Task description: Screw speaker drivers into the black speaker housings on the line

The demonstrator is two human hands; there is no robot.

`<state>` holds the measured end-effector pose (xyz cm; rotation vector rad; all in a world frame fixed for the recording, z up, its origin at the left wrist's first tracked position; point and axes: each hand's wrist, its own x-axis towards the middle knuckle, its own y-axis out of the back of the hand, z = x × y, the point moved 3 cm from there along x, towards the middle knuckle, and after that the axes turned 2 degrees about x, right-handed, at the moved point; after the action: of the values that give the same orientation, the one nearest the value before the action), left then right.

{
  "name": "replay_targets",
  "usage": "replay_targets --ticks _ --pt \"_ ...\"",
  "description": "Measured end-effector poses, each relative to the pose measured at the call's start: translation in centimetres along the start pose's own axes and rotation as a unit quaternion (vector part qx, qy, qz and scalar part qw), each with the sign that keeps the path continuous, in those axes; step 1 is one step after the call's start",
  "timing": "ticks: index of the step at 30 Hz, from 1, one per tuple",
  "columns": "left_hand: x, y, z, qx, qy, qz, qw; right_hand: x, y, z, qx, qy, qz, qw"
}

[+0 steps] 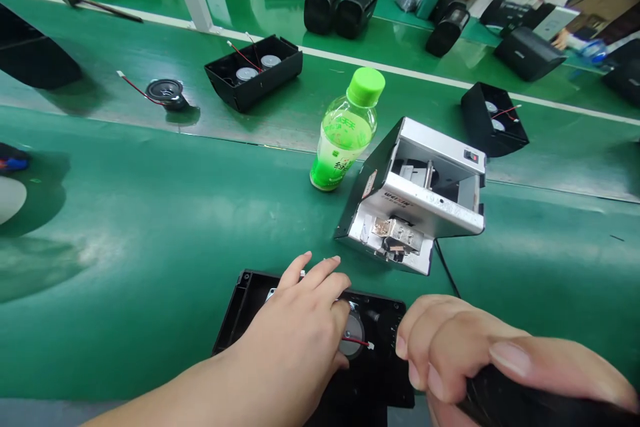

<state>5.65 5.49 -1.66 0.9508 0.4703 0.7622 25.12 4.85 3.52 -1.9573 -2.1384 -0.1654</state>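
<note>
Head view: the person's left hand (313,310), palm down, reaches over an open black housing (230,313) at the near edge of the green counter (150,213); its fingers are bent and parted, but whether they grip anything beneath cannot be told. Just beside these fingers, inside the housing, sits a round speaker driver (354,330), partly covered, with a red lead ending in a white plug (371,345). The right hand (465,347), at the housing's right side, has its fingers curled closed around a black handle (540,400) that runs toward the lower right of the frame. Beyond the hands stands a silver-and-black machine (450,213), with a green-capped bottle (345,133) upright to its left. Farther back lie a loose speaker (167,93) and, to its right, a second black housing (265,88) containing two drivers (247,74).
</note>
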Motion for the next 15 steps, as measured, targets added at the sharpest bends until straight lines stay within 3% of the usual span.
replay_targets --ticks 5,15 --pt "0.1 -0.2 -0.1 0.01 0.006 0.003 1.0 0.4 -1.6 -0.4 0.054 0.032 0.033 0.997" --pt "0.0 -0.6 -0.1 0.011 0.004 0.014 1.0 0.6 -3.4 0.4 0.01 0.095 0.107 0.99"
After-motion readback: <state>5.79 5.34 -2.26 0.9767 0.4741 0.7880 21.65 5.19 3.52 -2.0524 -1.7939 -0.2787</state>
